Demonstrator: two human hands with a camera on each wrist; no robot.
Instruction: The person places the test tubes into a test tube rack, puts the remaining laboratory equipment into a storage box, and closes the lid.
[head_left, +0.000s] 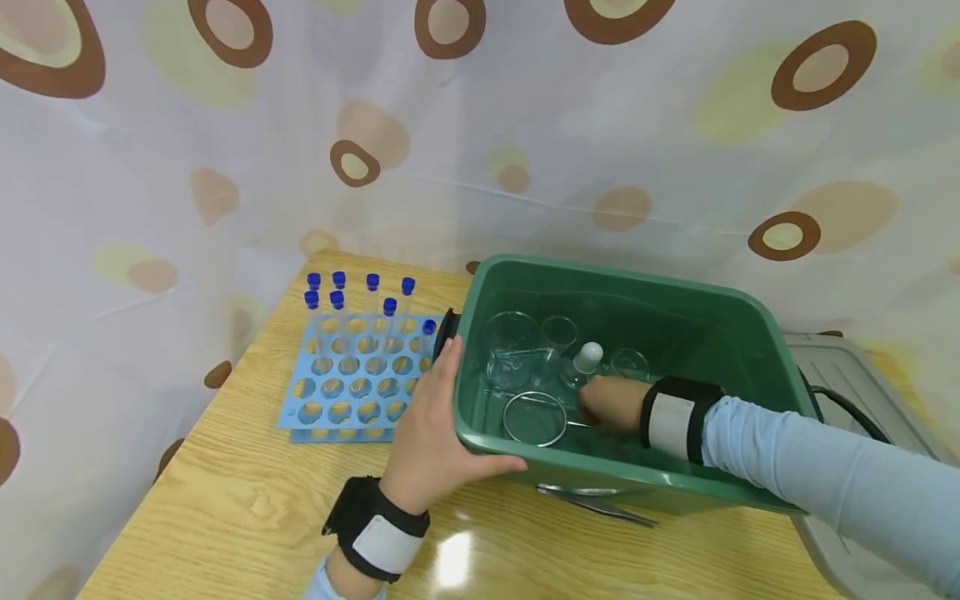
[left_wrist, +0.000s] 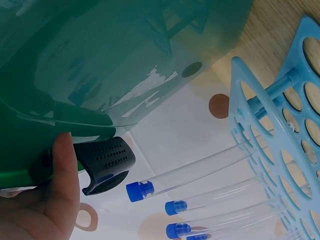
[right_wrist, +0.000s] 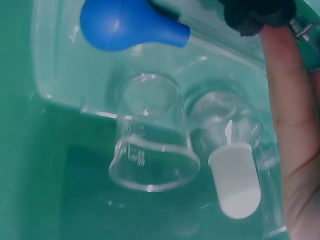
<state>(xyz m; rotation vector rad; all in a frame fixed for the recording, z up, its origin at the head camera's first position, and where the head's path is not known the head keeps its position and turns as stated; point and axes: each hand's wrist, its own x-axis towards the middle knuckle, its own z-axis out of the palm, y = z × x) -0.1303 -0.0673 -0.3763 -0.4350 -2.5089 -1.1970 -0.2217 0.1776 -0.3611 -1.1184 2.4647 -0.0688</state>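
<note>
My left hand [head_left: 431, 433] rests against the left front corner of a green plastic bin [head_left: 697, 296], its thumb stretched along the front side and its fingers straight by the black side handle [left_wrist: 107, 162]. My right hand [head_left: 617, 403] reaches down inside, fingers curled at the rod of an iron ring [head_left: 535, 419]. In the right wrist view one finger lies against a dark knob [right_wrist: 257, 12] with a metal screw beside it; the rest of the grip is hidden. Near that hand stand a glass beaker [right_wrist: 155, 155] and a round glass piece with a white cap [right_wrist: 235, 182].
A blue rack [head_left: 292, 408] with several blue-capped test tubes [left_wrist: 195, 170] stands left of the bin. Metal forceps [head_left: 600, 502] lie in front of it. A blue rubber bulb [right_wrist: 117, 22] lies inside the bin. On the right is a grey tray [head_left: 862, 367].
</note>
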